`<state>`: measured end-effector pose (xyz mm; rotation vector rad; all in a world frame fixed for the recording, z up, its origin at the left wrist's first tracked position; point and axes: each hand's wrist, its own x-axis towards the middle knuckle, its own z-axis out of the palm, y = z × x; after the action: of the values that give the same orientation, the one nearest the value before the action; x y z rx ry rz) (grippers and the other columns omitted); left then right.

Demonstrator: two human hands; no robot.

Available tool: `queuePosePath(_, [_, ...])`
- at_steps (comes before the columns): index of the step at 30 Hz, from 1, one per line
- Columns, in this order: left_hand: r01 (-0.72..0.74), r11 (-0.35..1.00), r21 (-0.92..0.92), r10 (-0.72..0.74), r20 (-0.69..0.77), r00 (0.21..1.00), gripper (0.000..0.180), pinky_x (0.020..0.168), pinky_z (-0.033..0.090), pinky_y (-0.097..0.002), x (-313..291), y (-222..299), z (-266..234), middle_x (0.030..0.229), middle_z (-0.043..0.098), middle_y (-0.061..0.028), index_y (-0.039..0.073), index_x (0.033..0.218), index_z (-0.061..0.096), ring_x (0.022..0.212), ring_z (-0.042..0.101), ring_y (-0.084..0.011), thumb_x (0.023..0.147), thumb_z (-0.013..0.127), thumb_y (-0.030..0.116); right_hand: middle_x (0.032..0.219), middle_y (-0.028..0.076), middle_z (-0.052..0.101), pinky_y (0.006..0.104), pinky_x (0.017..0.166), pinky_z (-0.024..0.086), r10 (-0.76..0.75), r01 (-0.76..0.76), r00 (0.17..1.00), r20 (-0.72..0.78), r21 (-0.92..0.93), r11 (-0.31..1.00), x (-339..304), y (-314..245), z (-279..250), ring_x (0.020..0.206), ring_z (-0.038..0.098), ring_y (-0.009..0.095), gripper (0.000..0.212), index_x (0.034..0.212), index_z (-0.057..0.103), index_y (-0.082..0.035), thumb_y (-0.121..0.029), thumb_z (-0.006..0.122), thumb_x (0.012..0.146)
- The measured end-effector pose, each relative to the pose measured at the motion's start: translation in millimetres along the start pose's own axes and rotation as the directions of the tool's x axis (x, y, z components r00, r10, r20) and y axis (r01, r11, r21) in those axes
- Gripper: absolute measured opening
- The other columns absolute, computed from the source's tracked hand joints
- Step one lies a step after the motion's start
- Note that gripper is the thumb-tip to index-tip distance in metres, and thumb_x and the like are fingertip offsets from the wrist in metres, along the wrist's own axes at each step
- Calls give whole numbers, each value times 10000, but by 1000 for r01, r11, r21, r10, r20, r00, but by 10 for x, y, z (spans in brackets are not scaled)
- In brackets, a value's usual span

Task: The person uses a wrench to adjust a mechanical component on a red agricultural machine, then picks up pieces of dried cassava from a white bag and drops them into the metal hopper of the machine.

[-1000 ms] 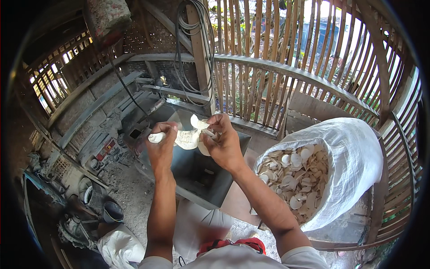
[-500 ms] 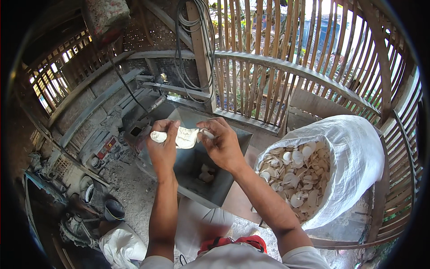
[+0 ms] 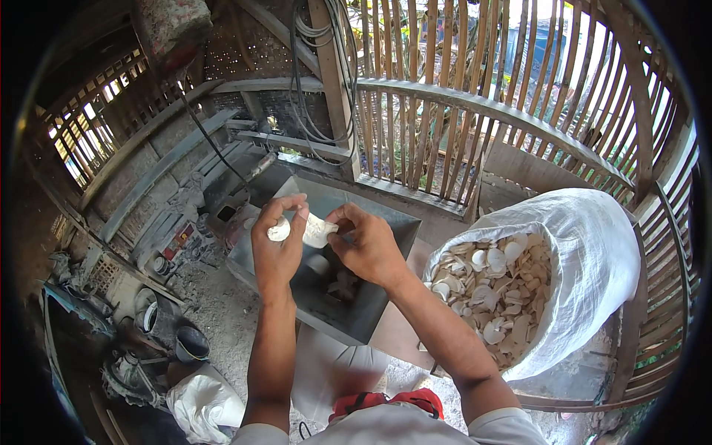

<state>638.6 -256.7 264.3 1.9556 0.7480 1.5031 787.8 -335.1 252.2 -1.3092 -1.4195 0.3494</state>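
Both hands are over a grey metal hopper (image 3: 321,325). Between them stretches a pale dried slice (image 3: 317,231), like a cassava chip, with an uneven edge. My left hand (image 3: 276,256) closes round its left part, and a rounded white end shows between thumb and fingers. My right hand (image 3: 373,251) pinches the other end between thumb and fingertips. Under the hands, a blurred pale piece (image 3: 319,264) is in the hopper's mouth. Several pale bits (image 3: 343,285) lie deeper in the dark opening.
A large white woven sack (image 3: 597,259) at the right gapes toward me, full of pale dried slices (image 3: 486,300). A slatted wooden wall (image 3: 475,111) stands behind. On the left are a dark bucket (image 3: 191,345), a crumpled white sack (image 3: 204,404) and dusty ground (image 3: 204,297).
The slice between my hands is now shorter. The small piece at my right fingertips has gone from there, and a blurred piece shows in the hopper below. My left hand has shifted slightly rightward.
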Motion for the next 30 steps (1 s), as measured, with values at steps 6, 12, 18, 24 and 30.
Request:
queuePosePath(6, [126, 992, -25, -124, 56, 991, 332, 848, 491, -321, -8, 3, 19, 984, 730, -128, -28, 1013, 694, 941, 667, -206, 990, 651, 301, 808, 95, 651, 412, 667, 524, 54, -65, 992, -112, -94, 993, 4, -79, -27, 740, 675, 293, 207, 935, 668, -62, -100, 685, 732])
queuePosePath(12, [289, 957, -13, -289, -16, 957, 534, 755, 464, -307, -8, 82, 13, 894, 727, -83, -14, 907, 720, 861, 618, -158, 980, 608, 503, 852, 96, 649, 429, 673, 536, -22, -8, 990, -137, -219, 976, -17, -72, 2, 747, 676, 313, 190, 915, 679, -65, -112, 684, 731])
queuePosePath(18, [314, 949, 21, -314, -25, 949, 446, 590, 434, -276, 13, 26, -32, 737, 654, -40, 20, 796, 667, 667, 574, -107, 906, 745, 445, 883, 100, 660, 448, 710, 549, -3, -17, 998, -61, -318, 948, -32, -35, 57, 800, 684, 340, 176, 948, 695, -74, -115, 692, 776])
queuePosePath(24, [358, 927, -113, -358, 18, 934, 372, 513, 404, -245, 15, 60, -27, 681, 617, -4, 40, 792, 638, 570, 536, -91, 832, 843, 348, 962, 115, 698, 443, 762, 546, 26, -20, 999, 32, -184, 983, -35, 14, 44, 849, 694, 338, 259, 1078, 695, -65, -155, 706, 835])
queuePosePath(30, [311, 903, -295, -275, 160, 948, 275, 520, 478, -224, 2, -90, -70, 782, 659, -28, 31, 892, 674, 704, 633, -97, 832, 835, 246, 974, 195, 690, 433, 742, 529, 4, -67, 953, 305, 197, 978, 28, -29, 45, 825, 699, 319, 333, 1197, 637, 24, -132, 677, 905])
